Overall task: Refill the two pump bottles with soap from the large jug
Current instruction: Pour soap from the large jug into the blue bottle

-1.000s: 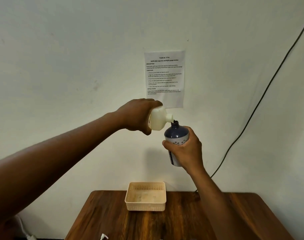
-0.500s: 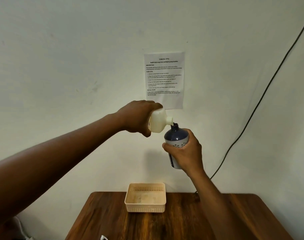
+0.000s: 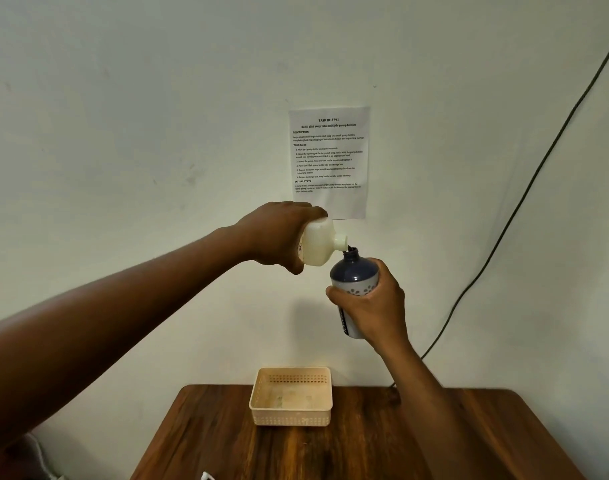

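Observation:
My left hand (image 3: 277, 235) grips a cream-white soap jug (image 3: 318, 242), tipped on its side with the spout pointing right and slightly down. The spout rests at the open neck of a dark blue pump bottle (image 3: 353, 277) with a white dotted band. My right hand (image 3: 374, 304) holds that bottle upright by its lower body, high above the table. The bottle has no pump head on it. I cannot see a second pump bottle.
A wooden table (image 3: 365, 445) lies below, with a cream perforated basket (image 3: 291, 396) at its back edge by the wall. A printed task sheet (image 3: 329, 161) hangs on the wall. A dark cable (image 3: 525, 199) runs diagonally at the right. A small white object (image 3: 206, 475) peeks in at the bottom edge.
Both hands have drifted slightly downward together. The jug's spout stays at the bottle's neck.

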